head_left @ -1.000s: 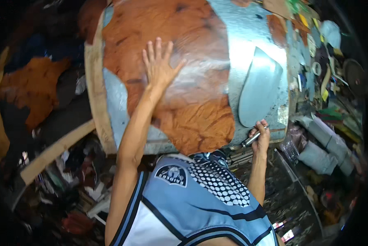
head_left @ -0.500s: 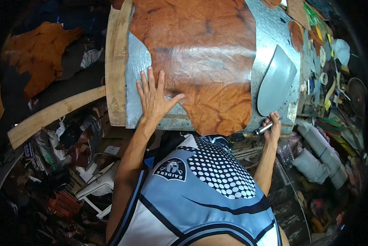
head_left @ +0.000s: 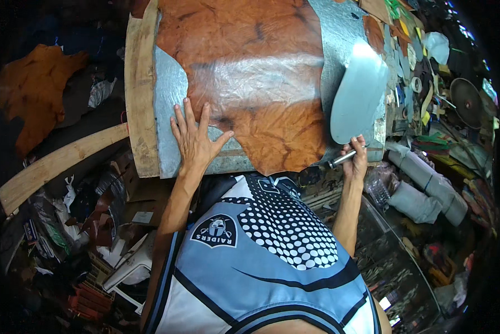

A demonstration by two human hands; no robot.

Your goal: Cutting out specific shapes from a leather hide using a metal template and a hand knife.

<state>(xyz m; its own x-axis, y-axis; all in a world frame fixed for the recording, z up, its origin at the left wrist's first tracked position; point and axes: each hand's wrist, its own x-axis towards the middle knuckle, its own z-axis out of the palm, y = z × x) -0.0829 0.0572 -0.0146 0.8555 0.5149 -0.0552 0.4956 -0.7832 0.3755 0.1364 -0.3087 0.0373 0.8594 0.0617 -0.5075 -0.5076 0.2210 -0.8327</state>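
A large sheet of orange-brown leather [head_left: 250, 61] with dark mottling lies on a grey metal-topped table, its lower lobe reaching the near edge. My left hand [head_left: 197, 142] rests flat at the leather's lower left edge, fingers spread, partly over the bare metal. My right hand [head_left: 356, 158] is closed round a silver, pen-like cylinder [head_left: 340, 160] at the near right of the table. Just beyond its fingertips lies a flat grey sole-shaped template [head_left: 358, 97], right of the leather. Whether the fingertips touch the template I cannot tell.
A wooden board [head_left: 141, 94] edges the table's left side; a plank [head_left: 60, 164] juts out left. Another leather piece [head_left: 35, 94] lies far left. Scraps and a tape roll [head_left: 416, 84] crowd the right, above wrapped grey bundles [head_left: 428, 183]. A white plastic chair [head_left: 130, 270] stands lower left.
The whole scene has shifted left and slightly up in the picture. Both hands, the leather and the template keep about the same places relative to the table.
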